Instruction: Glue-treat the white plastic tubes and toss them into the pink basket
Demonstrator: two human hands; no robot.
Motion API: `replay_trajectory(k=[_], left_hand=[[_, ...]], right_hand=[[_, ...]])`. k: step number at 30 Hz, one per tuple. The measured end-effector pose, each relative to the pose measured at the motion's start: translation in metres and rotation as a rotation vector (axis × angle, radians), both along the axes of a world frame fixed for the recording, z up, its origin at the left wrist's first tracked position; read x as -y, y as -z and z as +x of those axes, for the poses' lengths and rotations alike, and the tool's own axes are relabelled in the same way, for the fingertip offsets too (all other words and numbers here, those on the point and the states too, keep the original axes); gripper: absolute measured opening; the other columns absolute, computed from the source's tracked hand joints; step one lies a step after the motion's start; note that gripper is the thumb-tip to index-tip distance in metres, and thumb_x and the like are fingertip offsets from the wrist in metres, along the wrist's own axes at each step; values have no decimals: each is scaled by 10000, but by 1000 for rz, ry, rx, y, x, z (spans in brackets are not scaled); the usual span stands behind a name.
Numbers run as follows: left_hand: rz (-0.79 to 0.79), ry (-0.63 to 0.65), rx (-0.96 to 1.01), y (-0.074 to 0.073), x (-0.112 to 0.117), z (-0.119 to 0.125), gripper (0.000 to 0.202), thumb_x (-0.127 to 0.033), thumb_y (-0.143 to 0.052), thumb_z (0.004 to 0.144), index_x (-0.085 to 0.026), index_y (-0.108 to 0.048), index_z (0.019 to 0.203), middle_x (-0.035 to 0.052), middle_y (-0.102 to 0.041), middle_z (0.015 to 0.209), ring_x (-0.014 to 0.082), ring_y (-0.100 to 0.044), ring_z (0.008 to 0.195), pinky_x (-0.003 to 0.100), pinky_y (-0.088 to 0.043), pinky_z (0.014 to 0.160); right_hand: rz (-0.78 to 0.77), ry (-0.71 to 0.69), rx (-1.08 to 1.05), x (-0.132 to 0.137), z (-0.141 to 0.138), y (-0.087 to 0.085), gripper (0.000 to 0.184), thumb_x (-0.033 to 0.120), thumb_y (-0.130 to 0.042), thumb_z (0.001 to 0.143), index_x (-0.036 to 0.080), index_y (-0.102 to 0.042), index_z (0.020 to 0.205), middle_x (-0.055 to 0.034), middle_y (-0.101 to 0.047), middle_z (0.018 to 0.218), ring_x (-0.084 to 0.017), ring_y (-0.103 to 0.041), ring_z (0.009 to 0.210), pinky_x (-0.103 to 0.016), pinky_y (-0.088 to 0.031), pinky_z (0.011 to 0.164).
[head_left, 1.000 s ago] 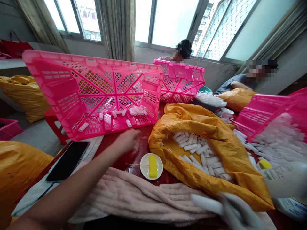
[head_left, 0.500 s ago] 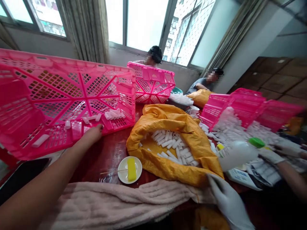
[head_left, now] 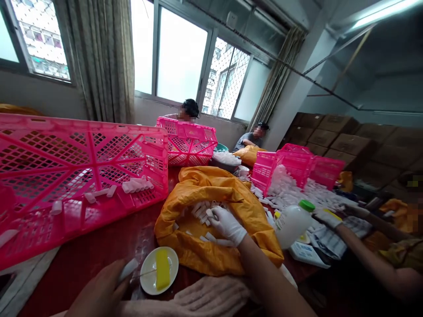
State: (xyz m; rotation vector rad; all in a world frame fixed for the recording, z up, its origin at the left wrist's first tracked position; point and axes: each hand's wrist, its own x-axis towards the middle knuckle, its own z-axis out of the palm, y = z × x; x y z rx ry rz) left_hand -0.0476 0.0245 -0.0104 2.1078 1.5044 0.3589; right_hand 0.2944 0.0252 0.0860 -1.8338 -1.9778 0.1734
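My bare left hand (head_left: 101, 288) is low at the front of the table, closed around a white plastic tube (head_left: 129, 267) whose end sticks out past the fingers. Just right of it lies a small white dish (head_left: 145, 281) bearing a yellow sponge (head_left: 162, 269) and a thin stick. My right hand (head_left: 228, 225), in a white glove, reaches into the open orange sack (head_left: 180, 193). Its thumb and fingertips pinch another white tube (head_left: 209, 213). More short white tubes (head_left: 200, 212) lie loose inside the sack, partly hidden by the glove.
A large pink crate (head_left: 95, 169) on its side at left holds several tubes. Another pink crate (head_left: 190, 145) stands behind the sack. To the right are a green-capped bottle (head_left: 294, 224), a tube heap (head_left: 291, 187) and a co-worker's gloved hand (head_left: 327, 218). A pale towel (head_left: 211, 295) lies in front.
My left hand has drawn back from the pink crate's edge towards me, now with a tube. My right hand has gone from the sack's near rim into it and pinches a tube.
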Motion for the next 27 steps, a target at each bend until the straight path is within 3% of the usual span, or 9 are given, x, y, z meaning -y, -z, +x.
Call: replay_trajectory(k=[3,5,7,9,11,13,20,24,27], left_hand=[[-64,-7,-15,6,-4,2,298,-381,-383,765,-219,-532,966,50,-626,981,196,-573,929,270,-421,766],[-98,-18,-24,6,-3,5,305,-383,-370,781,-214,-518,987,54,-631,972,195,-578,922,264,-420,752],[-99,-40,-27,4,-1,9,301,-362,-372,788,-206,-500,1012,60,-626,986,185,-578,917,251,-411,752],[-75,-62,-36,0,1,13,288,-361,-382,793,-202,-492,1007,61,-621,987,177,-579,901,241,-399,746],[-50,-69,-73,-4,3,17,265,-387,-384,800,-200,-500,948,59,-626,935,179,-581,858,243,-389,712],[-40,-66,-123,-7,3,19,238,-390,-387,803,-199,-500,891,55,-627,886,179,-581,817,243,-376,676],[11,-48,-193,-17,10,23,229,-376,-354,834,-191,-484,873,52,-621,873,180,-579,827,250,-364,660],[57,-26,-216,-19,11,23,234,-373,-341,844,-188,-480,882,56,-621,868,186,-580,832,261,-372,676],[67,-26,-227,-18,11,23,236,-375,-343,845,-187,-479,886,57,-621,870,190,-581,836,264,-375,679]], right_hand=[[-46,-122,-219,11,-19,15,324,379,-250,919,181,-468,1055,21,-575,697,-78,-544,542,-183,-448,501],[-101,-204,-414,17,-37,32,354,400,-235,914,185,-479,1055,21,-576,663,-78,-523,476,-179,-424,437],[-123,-253,-514,19,-52,48,325,402,-315,891,190,-537,995,-9,-613,732,-106,-567,573,-207,-466,517],[-115,-276,-513,17,-63,59,280,376,-383,868,203,-560,997,-36,-629,896,-145,-590,783,-259,-484,711],[-105,-319,-476,12,-70,65,277,333,-389,866,216,-528,1075,-42,-595,1036,-165,-550,944,-311,-428,871],[-76,-374,-390,5,-76,70,285,281,-371,869,235,-502,1118,-32,-563,1091,-165,-517,1001,-336,-383,933],[-41,-513,-149,8,-88,72,271,173,-392,857,226,-547,1073,-52,-583,1009,-181,-525,914,-359,-420,863],[-11,-677,63,21,-88,65,282,155,-427,851,239,-527,1101,-50,-547,1117,-181,-506,953,-351,-421,847],[44,-574,50,26,-90,64,285,135,-446,834,179,-509,1108,-78,-548,1100,-183,-502,972,-340,-421,863]])
